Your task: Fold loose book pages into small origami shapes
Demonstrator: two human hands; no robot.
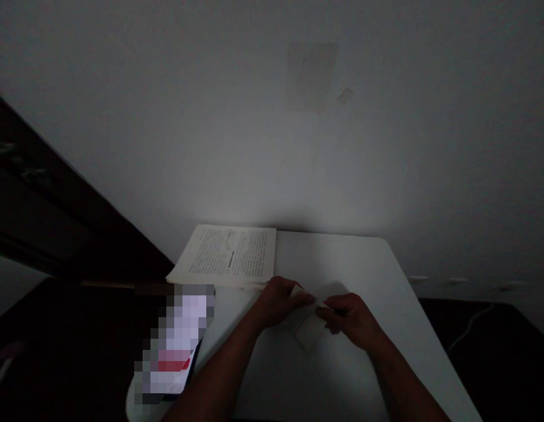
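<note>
Both my hands meet over a small white piece of paper (310, 333) on the white table (342, 258). My left hand (283, 302) has its fingers curled and pinched on the paper's upper left edge. My right hand (351, 319) pinches the paper's right side with closed fingers. The paper looks folded and partly lifted off the table; its upper part is hidden under my fingers. The room is dim.
A stack of printed pages (230, 255) lies at the table's far left corner. A blurred-out item with white and red (177, 346) sits at the near left edge. Dark furniture (43, 223) stands left; a pale wall (298, 117) rises behind the table.
</note>
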